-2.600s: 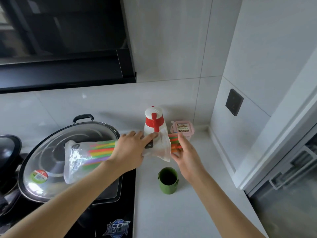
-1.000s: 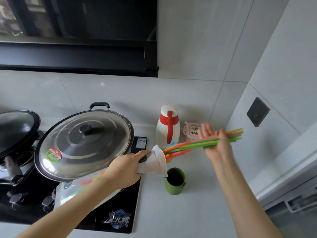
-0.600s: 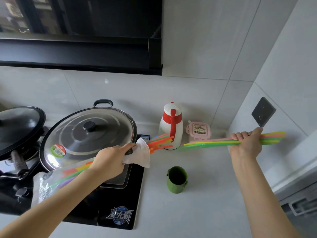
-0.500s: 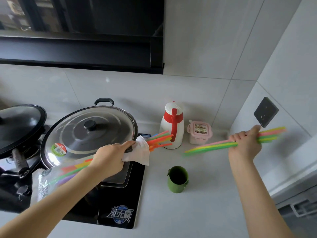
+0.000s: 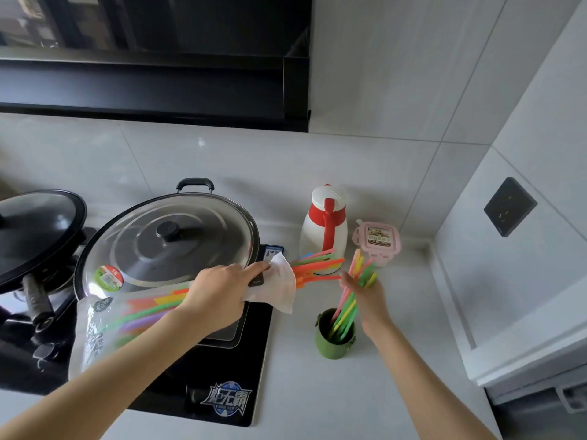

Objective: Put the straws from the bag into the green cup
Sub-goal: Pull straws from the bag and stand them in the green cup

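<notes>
The left hand is gripping the bag near its open mouth, with the remaining straws poking out, while the right hand is resting against a bunch of straws standing tilted in the green cup (whether its fingers are gripping them, I cannot tell).

Cup is on the counter, just right of the cooktop, with straws standing in it. Jug and small tub sit side by side behind it. The bag is over the cooktop, in front of the lidded pan.
</notes>
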